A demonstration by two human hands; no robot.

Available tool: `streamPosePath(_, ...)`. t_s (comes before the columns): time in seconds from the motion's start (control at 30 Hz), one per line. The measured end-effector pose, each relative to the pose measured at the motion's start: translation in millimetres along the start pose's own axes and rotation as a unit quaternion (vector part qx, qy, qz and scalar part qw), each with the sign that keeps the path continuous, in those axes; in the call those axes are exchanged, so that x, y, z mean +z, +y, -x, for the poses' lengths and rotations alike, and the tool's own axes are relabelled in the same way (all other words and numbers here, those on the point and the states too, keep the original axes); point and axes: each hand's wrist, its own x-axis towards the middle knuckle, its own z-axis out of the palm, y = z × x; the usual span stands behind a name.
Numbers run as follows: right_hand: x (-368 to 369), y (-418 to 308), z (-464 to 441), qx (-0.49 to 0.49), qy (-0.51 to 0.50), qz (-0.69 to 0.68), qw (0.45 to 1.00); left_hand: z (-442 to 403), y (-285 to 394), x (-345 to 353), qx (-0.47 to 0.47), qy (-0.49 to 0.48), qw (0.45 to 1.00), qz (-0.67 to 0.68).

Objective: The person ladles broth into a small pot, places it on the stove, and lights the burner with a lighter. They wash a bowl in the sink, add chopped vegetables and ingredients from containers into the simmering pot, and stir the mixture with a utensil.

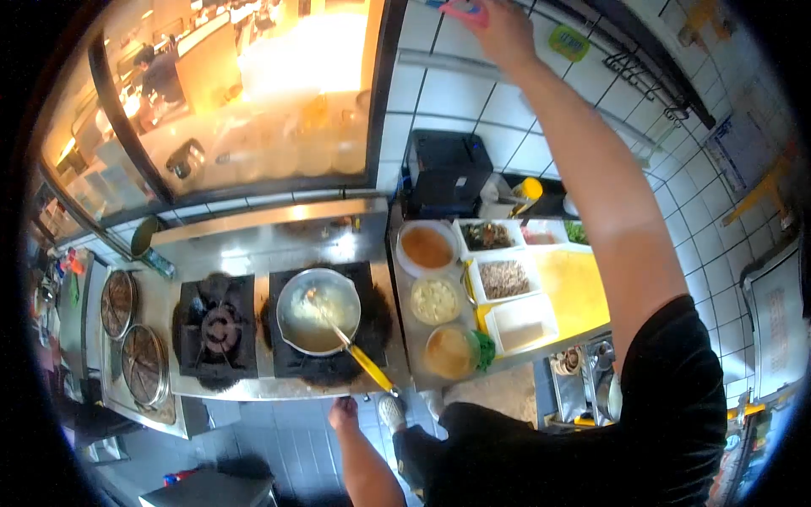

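My right arm stretches up to the tiled wall, and my right hand [505, 32] is closed on a pink object [466, 12] at the top edge. Its kind is too unclear to tell. Low at the stove's front edge is my left hand [343, 413], fingers curled; whatever may be in them is hidden. Above it, a metal saucepan [291, 325] with pale, cloudy liquid sits on the right burner. A utensil leans in the pan. The pan's yellow handle [370, 367] points toward me.
An unused burner [221, 328] lies left of the pan. On the right counter are a bowl of orange-brown sauce [427, 246], a tub of pale pieces [435, 301], white ingredient trays [525, 325] and a yellow board [579, 283]. Wire strainers [144, 365] stand far left.
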Motion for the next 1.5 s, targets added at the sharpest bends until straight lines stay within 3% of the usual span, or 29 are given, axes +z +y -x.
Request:
streamPosePath(0.03, 7, 3, 5, -0.02, 0.036, 0.02, 0.999, 4, -1, 7, 0.014, 0.073, 0.996, -0.052)
streamPosePath(0.07, 12, 8, 7, -0.042, 0.076, 0.039, 0.995, -2, 0, 0, -0.002, 0.06, 0.998, -0.031)
streamPosePath(0.13, 10, 12, 7, -0.047, 0.05, 0.016, 0.997, 7, -1, 12, 0.003, 0.091, 0.996, -0.003)
streamPosePath(0.23, 5, 11, 11, -0.017, 0.036, -0.016, 0.999, -4, 0, 5, -0.02, 0.038, 0.999, -0.003)
streamPosePath(0.3, 6, 14, 20, -0.012, 0.018, 0.007, 1.0, -3, -7, 7, 0.033, 0.108, 0.991, 0.067)
streamPosePath(0.33, -15, -5, 34, 0.056, -0.047, -0.13, 0.989, 1, -9, 5, 0.061, 0.06, 0.996, 0.019)
streamPosePath(0.37, -19, 23, 49, -0.165, -0.005, 0.051, 0.985, -1, -12, 1, 0.068, 0.044, 0.997, 0.014)
streamPosePath(0.4, -49, -11, 71, -0.241, 0.007, -0.047, 0.969, -4, -15, -4, 0.075, 0.028, 0.997, 0.009)
streamPosePath(0.43, -64, -23, 103, -0.211, -0.008, 0.057, 0.976, 16, -7, 22, 0.062, 0.059, 0.996, -0.01)
streamPosePath(0.53, -114, -39, 212, -0.228, -0.172, -0.015, 0.958, 41, 1, 50, 0.079, 0.052, 0.995, -0.021)
streamPosePath(0.57, -117, -8, 261, -0.252, -0.251, -0.045, 0.933, 48, 3, 64, 0.078, 0.136, 0.988, -0.017)
streamPosePath(0.6, -124, 7, 323, -0.142, -0.346, -0.12, 0.92, 30, -3, 35, 0.081, 0.058, 0.995, -0.029)
streamPosePath(0.63, -140, 20, 379, -0.174, -0.387, -0.232, 0.875, 34, -3, 46, 0.074, 0.134, 0.987, -0.039)
streamPosePath(0.67, -158, 42, 440, -0.168, -0.478, -0.213, 0.835, 18, -9, 26, 0.062, 0.073, 0.995, -0.01)
streamPosePath(0.7, -189, 23, 477, -0.069, -0.576, -0.191, 0.792, 32, -5, 38, 0.058, 0.117, 0.99, -0.05)
streamPosePath(0.73, -215, 26, 508, -0.192, -0.676, -0.055, 0.709, 37, -3, 43, 0.063, 0.125, 0.989, -0.039)
streamPosePath(0.77, -241, 5, 525, -0.079, -0.733, -0.016, 0.676, 41, -2, 45, 0.072, 0.119, 0.99, -0.029)
streamPosePath(0.8, -260, 10, 546, -0.12, -0.731, -0.044, 0.67, 32, -4, 39, 0.055, 0.105, 0.992, -0.037)
streamPosePath(0.87, -287, -3, 555, 0.169, -0.8, -0.083, 0.57, 36, -1, 44, 0.052, 0.133, 0.989, -0.049)
streamPosePath(0.97, -315, 30, 581, 0.161, -0.856, -0.041, 0.489, 38, -5, 45, 0.065, 0.131, 0.989, -0.03)
streamPosePath(1.17, -320, 35, 584, 0.184, -0.873, -0.016, 0.451, 41, -6, 46, 0.08, 0.131, 0.988, -0.014)
streamPosePath(1.5, -316, 32, 583, 0.187, -0.879, 0.006, 0.438, 38, -10, 47, 0.101, 0.155, 0.983, -0.01)
